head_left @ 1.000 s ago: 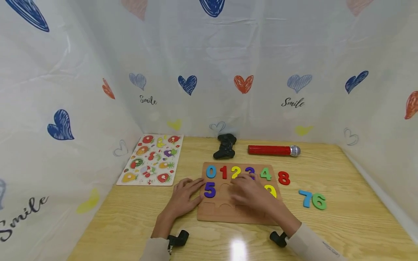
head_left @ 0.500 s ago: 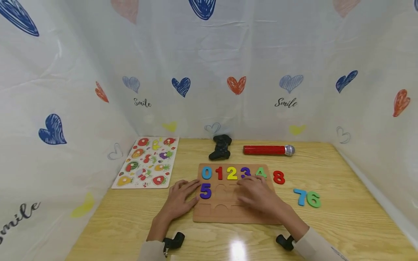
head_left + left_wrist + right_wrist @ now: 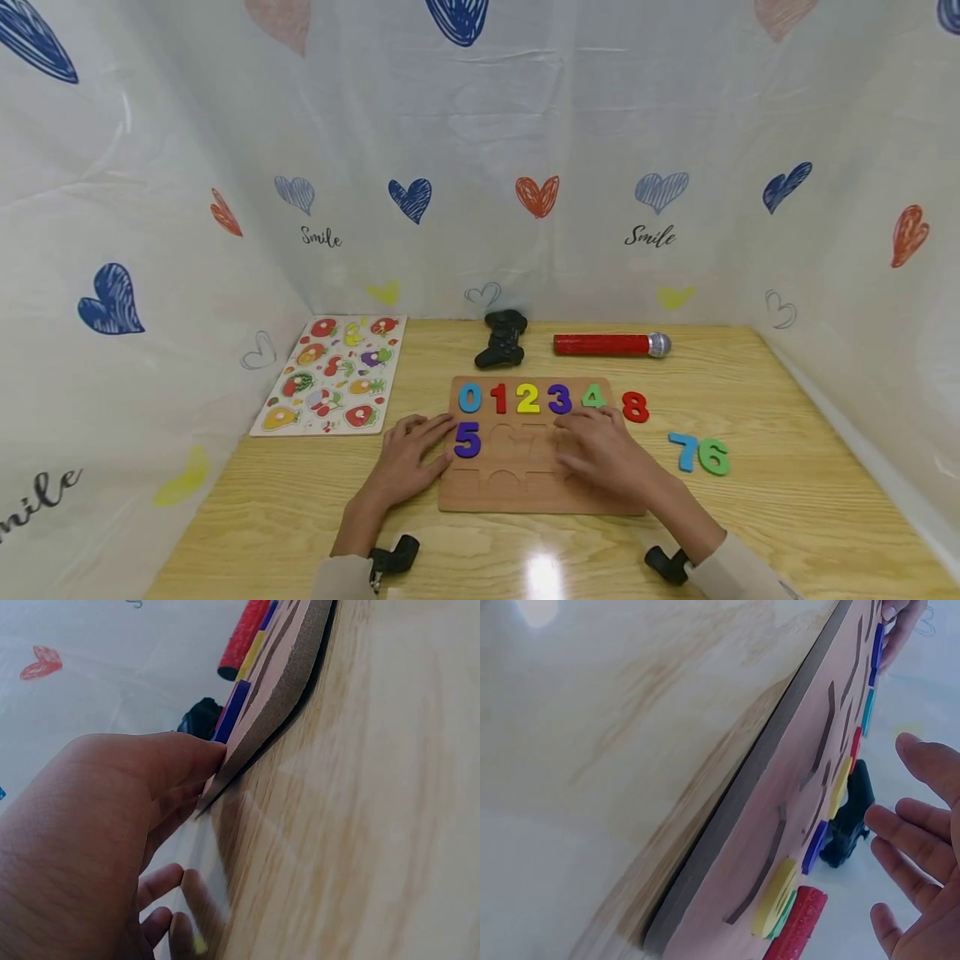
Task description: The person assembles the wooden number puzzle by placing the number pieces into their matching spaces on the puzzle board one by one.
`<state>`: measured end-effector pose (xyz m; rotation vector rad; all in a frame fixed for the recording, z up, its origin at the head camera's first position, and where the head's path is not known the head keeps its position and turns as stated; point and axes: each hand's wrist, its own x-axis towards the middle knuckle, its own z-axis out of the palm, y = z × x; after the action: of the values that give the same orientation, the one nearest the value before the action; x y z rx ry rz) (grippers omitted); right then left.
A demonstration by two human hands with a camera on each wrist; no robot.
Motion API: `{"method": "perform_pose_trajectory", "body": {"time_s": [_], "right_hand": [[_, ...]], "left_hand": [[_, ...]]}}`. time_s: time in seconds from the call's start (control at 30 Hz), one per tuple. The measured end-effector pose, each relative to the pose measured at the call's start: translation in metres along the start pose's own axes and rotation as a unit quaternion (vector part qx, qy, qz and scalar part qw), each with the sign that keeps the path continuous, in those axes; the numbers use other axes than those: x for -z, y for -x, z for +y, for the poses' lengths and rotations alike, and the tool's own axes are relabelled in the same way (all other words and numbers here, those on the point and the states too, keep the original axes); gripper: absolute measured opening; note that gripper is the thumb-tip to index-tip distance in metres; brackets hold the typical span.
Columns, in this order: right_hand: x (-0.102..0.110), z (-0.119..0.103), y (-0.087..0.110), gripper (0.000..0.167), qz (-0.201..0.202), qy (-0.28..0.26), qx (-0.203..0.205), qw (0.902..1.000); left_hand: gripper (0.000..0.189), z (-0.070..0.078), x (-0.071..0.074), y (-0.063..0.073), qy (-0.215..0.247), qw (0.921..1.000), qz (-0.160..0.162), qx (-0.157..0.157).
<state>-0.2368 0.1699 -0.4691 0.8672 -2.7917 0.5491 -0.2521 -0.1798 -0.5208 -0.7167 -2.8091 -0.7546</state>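
Note:
A wooden number puzzle board (image 3: pixel 540 500) lies on the table, with 0 to 4 in its top row and a purple 5 (image 3: pixel 467 440) below the 0. My left hand (image 3: pixel 405 462) touches the board's left edge, its thumb beside the 5. Over the board's right part hovers my right hand (image 3: pixel 609 450), fingers apart and holding nothing in the right wrist view. Beneath it sits a yellow number piece (image 3: pixel 772 904), hidden from the head view. Recesses show in the middle and bottom rows. Right of the board lie a red 8 (image 3: pixel 635 407), a blue 7 (image 3: pixel 684 451) and a green 6 (image 3: pixel 714 457).
Behind the board lie a black game controller (image 3: pixel 501 339) and a red microphone (image 3: pixel 611 345). A fruit picture board (image 3: pixel 326 375) rests at the table's left. A white curtain (image 3: pixel 480 108) printed with hearts closes off the back and sides.
My right hand has moved to the right across the board, uncovering the 2 and 3 and covering the yellow piece. My left hand keeps its place; the whole head view has shifted slightly.

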Motion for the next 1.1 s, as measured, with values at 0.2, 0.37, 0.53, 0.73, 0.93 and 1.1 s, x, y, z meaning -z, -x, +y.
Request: {"method": "perform_pose_trajectory", "body": {"time_s": [0.2,0.37,0.53,0.73,0.93,1.1], "right_hand": [[0.001,0.006,0.007,0.043,0.011,0.004,0.007,0.9999],[0.003,0.012,0.015,0.047,0.024,-0.003,-0.002,0.9997],[0.004,0.018,0.022,0.047,0.025,0.003,-0.007,0.9997],[0.007,0.023,0.028,0.046,0.034,0.016,-0.006,0.9993],[0.011,0.027,0.031,0.045,0.037,0.024,-0.013,0.9989],[0.013,0.031,0.037,0.043,0.034,0.023,-0.032,0.9986]], "left_hand": [[0.052,0.0,0.0,0.0,-0.005,1.0,0.006,-0.005],[0.052,0.0,-0.001,0.0,-0.001,0.9999,0.011,-0.006],[0.052,-0.001,-0.003,0.0,-0.005,0.9999,0.013,-0.005],[0.053,0.0,-0.002,0.0,-0.005,1.0,0.002,0.002],[0.053,0.003,0.001,0.002,-0.002,1.0,0.0,0.008],[0.052,0.003,0.001,0.001,-0.008,1.0,0.002,0.005]]}}
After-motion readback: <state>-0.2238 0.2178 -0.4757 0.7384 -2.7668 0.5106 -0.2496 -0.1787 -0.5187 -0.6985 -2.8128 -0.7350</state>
